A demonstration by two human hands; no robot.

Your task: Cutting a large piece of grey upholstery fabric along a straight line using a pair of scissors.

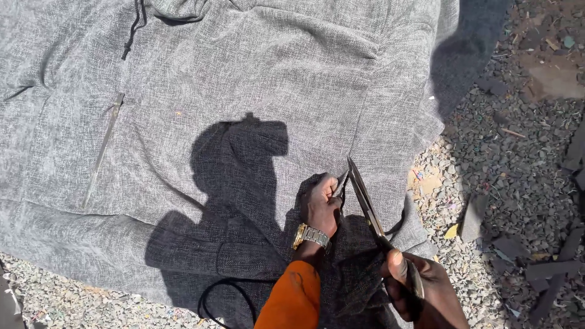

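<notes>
**Shears working into a spread of grey cloth**

Closest to me, the right hand point(420, 289) has its fingers closed around the handles of a long pair of metal scissors point(365, 204), blades parted and pointing away up the cloth. Just beside it the left hand point(321, 204), with an orange sleeve point(292, 298) and a metal wristwatch point(311, 235), pinches the grey fabric point(256, 79) shut between its fingers right at the blade tips, holding the edge taut.

The fabric looks like a heavy, coarse upholstery weave: soft and floppy, inclined to sag and wrinkle, not slippery. It wants gripping close to the cut line, I'd judge, as it is here. It is draped over a bulky form, with a zip seam point(105, 143) on the left and a dark cord point(131, 30) near the top. Beyond its right edge lies gravelly ground point(518, 152) littered with scraps.
</notes>
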